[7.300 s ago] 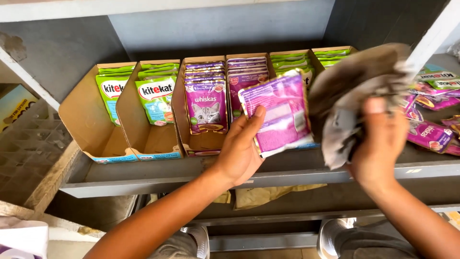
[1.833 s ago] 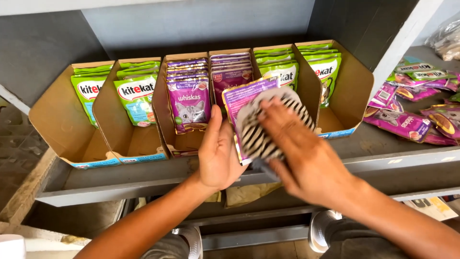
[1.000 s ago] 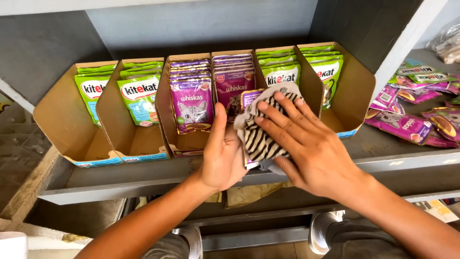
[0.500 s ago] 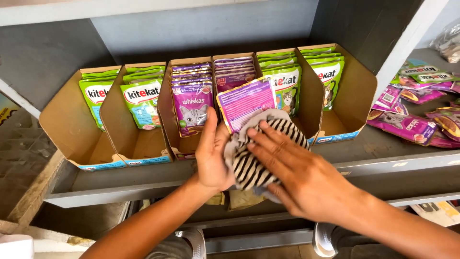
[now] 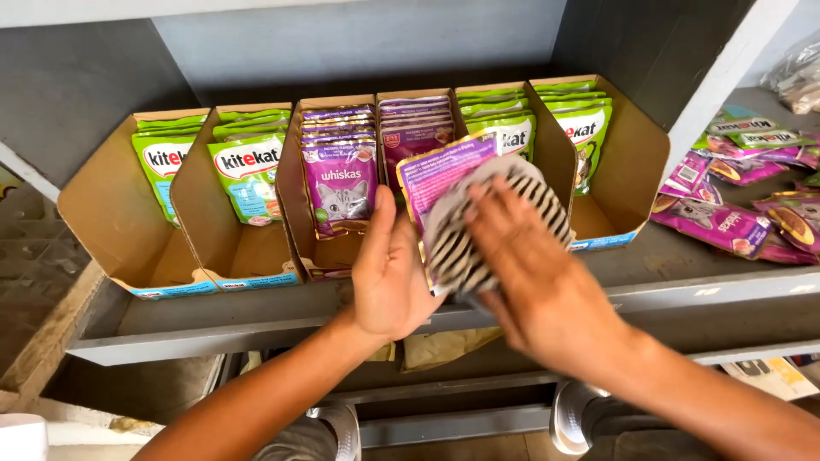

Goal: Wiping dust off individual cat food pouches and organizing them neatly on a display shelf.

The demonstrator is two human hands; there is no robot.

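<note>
My left hand (image 5: 389, 277) holds a purple pet-food pouch (image 5: 440, 168) upright in front of the shelf, thumb along its left edge. My right hand (image 5: 534, 282) presses a black-and-white striped cloth (image 5: 465, 243) flat against the pouch's face, covering its lower part. Behind them, open cardboard display boxes (image 5: 111, 222) sit on the grey shelf (image 5: 239, 320), holding green pouches (image 5: 248, 175) on the left, purple pouches (image 5: 340, 179) in the middle and more green pouches (image 5: 585, 128) on the right.
Loose purple pouches (image 5: 713, 224) lie scattered on the shelf at the right, past a white upright post (image 5: 726, 81). A lower shelf rail (image 5: 453, 423) and my shoes (image 5: 572, 414) show below. A wooden edge (image 5: 43, 354) runs at the lower left.
My right hand brought the striped cloth from the right onto the purple pouch and has been rubbing it over the pouch's face; the left hand keeps the pouch, now raised slightly.
</note>
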